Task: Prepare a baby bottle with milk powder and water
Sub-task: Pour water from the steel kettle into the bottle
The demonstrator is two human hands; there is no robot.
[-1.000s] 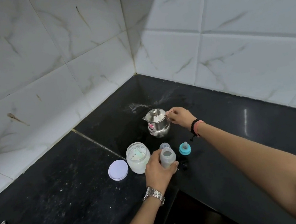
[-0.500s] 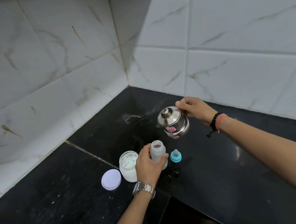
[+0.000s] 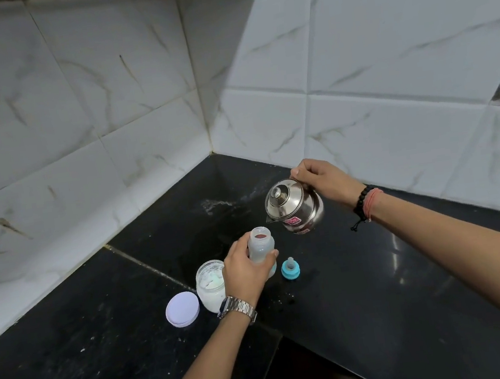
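The left hand [image 3: 247,272] is wrapped round the body of the open baby bottle [image 3: 261,248], thumb on the right side and fingers curled on the left, holding it upright at the inner corner of the black counter [image 3: 382,283]; whether its base touches the counter cannot be told. The right hand [image 3: 325,179] grips the steel kettle [image 3: 295,207] from behind, fingers curled where the handle would be (the handle itself is hidden by the hand), and holds it in the air, tilted with its lidded top turned toward the camera and its short spout [image 3: 269,219] pointing down and left, just above and to the right of the bottle's mouth. No stream shows between spout and bottle. A metal watch [image 3: 237,306] sits on the left wrist; a black bead band [image 3: 361,203] and a pink thread circle the right wrist. Just left of the bottle stands an open glass jar [image 3: 210,285] holding white powder, with its pale lilac lid [image 3: 182,308] lying flat beside it. Right of the bottle, apart from it, the teal ring with its teat [image 3: 290,269] stands on the counter. White marbled tiles [image 3: 105,113] line both walls of the corner.
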